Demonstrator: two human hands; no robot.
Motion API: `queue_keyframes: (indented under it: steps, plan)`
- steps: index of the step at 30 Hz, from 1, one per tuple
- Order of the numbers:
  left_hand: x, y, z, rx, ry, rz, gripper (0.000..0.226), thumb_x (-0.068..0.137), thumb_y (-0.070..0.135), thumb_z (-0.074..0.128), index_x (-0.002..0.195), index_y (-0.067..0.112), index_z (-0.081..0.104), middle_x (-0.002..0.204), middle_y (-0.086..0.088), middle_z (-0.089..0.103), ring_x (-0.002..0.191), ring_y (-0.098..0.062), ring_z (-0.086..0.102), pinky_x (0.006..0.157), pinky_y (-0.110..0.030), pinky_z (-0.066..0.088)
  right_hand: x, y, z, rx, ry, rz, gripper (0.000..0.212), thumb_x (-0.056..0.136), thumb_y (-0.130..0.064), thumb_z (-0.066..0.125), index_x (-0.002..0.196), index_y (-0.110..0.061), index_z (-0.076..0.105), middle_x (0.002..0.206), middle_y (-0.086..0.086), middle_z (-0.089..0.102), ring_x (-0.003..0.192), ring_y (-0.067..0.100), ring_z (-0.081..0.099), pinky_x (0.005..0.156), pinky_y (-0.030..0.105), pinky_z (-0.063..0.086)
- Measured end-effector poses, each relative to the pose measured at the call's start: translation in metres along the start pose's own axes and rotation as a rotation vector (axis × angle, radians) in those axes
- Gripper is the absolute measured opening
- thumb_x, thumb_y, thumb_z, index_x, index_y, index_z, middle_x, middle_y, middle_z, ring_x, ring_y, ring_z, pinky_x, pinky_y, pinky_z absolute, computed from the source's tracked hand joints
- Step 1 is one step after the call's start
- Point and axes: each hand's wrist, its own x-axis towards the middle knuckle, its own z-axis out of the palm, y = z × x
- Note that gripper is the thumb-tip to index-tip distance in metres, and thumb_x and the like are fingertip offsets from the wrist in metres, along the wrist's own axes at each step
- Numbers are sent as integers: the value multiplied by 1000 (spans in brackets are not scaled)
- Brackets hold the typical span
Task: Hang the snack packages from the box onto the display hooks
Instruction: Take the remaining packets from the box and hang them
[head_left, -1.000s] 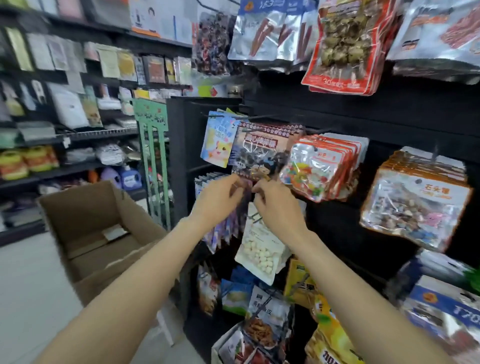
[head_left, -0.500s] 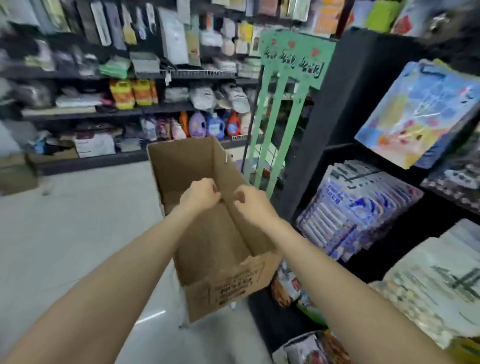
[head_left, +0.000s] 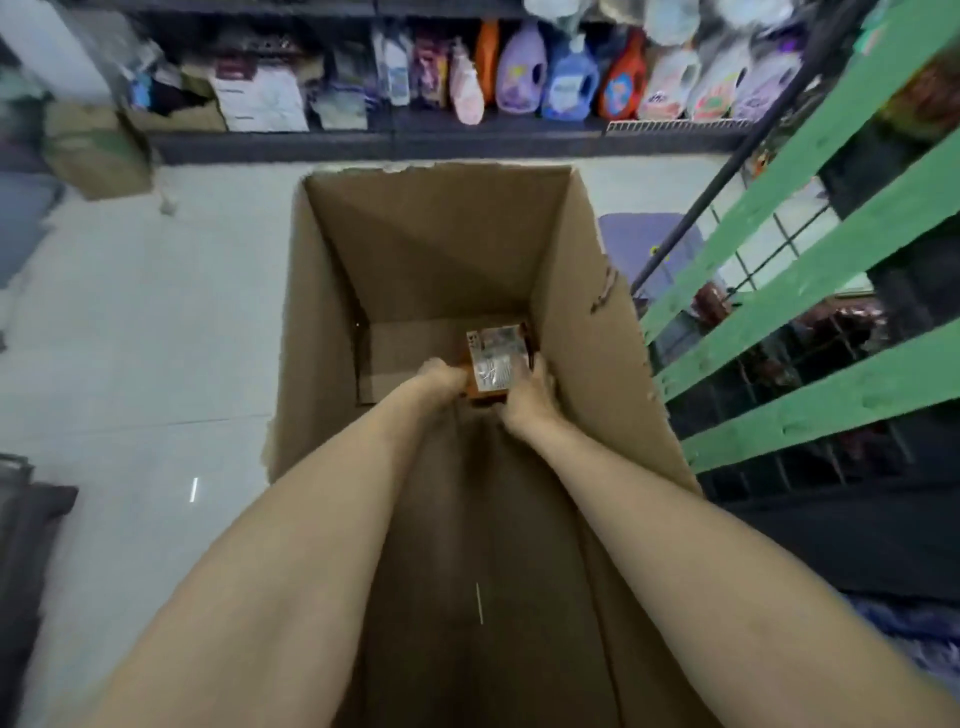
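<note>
Both hands are reaching deep into the tall brown cardboard box (head_left: 582, 291) standing on the pale tiled floor (head_left: 135, 332). At its bottom, near the right wall, a small stack of orange-and-silver snack packages (head_left: 493, 358) is sitting between them: the left hand (head_left: 441, 375) is gripping its left edge, the right hand (head_left: 530, 397) is curling round its right side. A green slatted rack (head_left: 810, 270) is standing just right of the box.
</note>
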Motion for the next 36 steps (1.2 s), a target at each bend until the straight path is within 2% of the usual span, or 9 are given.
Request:
queue_keyframes:
  steps: [4, 7, 10, 12, 18, 24, 29, 32, 36]
  plan:
    - [38, 8, 3, -103, 123, -49, 14, 94, 6, 46, 105, 3, 54, 81, -9, 52, 57, -14, 48, 32, -15, 41, 35, 2, 15, -239, -13, -45, 82, 89, -20, 60, 151, -18, 7, 158, 14, -3, 146, 30, -2, 116, 37, 16]
    - [48, 11, 6, -92, 134, -63, 18, 93, 19, 56, 100, 4, 49, 78, -5, 52, 60, -15, 51, 41, -17, 42, 42, -4, 22, -280, 30, -60, 68, 91, -18, 54, 149, -17, 17, 153, 19, 15, 142, 35, 13, 114, 42, 21]
    - [52, 8, 6, -90, 175, -56, 25, 92, 19, 58, 108, 2, 53, 101, -13, 62, 89, -27, 63, 62, -22, 47, 39, -8, 25, -358, 125, -100, 56, 94, -11, 47, 146, -14, 25, 148, 23, 27, 137, 37, 25, 111, 45, 28]
    - [51, 7, 8, -99, 207, -26, 15, 92, 14, 56, 102, 2, 58, 104, -16, 63, 82, -26, 62, 57, -19, 46, 33, -7, 23, -334, 109, -107, 55, 95, -7, 41, 147, -14, 23, 150, 23, 25, 139, 38, 22, 115, 44, 24]
    - [18, 13, 0, -122, 342, 110, 31, 96, 20, 44, 109, 1, 65, 111, -20, 66, 104, -35, 62, 91, -42, 51, -14, -30, -10, 131, 227, -82, 35, 97, -12, 39, 126, -13, 58, 120, 15, 59, 110, 33, 55, 81, 31, 44]
    - [-83, 27, -20, 3, 281, 454, 47, 87, 17, 62, 131, 9, 50, 127, -7, 58, 117, -21, 55, 99, -36, 45, -116, -42, -58, 446, 389, -116, 27, 97, -17, 46, 115, -11, 65, 104, 11, 67, 98, 27, 59, 66, 23, 35]
    - [-194, 17, -35, 48, 203, 703, 57, 71, 34, 79, 115, 6, 58, 108, -6, 66, 98, -15, 63, 89, -33, 50, -228, -47, -100, 729, 483, -179, 22, 95, -25, 54, 94, -8, 68, 81, 4, 66, 82, 22, 64, 65, 24, 41]
    - [-270, 12, -31, 49, 110, 874, 35, 71, 33, 80, 88, 5, 66, 77, -4, 66, 68, -11, 62, 72, -31, 50, -312, -40, -119, 872, 596, -189, 35, 94, -27, 57, 63, -15, 51, 43, -18, 48, 43, -5, 47, 43, 12, 33]
    - [-377, 0, -7, 24, -70, 1040, 30, 73, 13, 79, 92, -3, 62, 89, -20, 65, 79, -28, 63, 81, -44, 52, -428, -21, -131, 910, 772, -226, 14, 89, -12, 61, 76, -16, 65, 65, -8, 59, 68, 12, 57, 65, 26, 43]
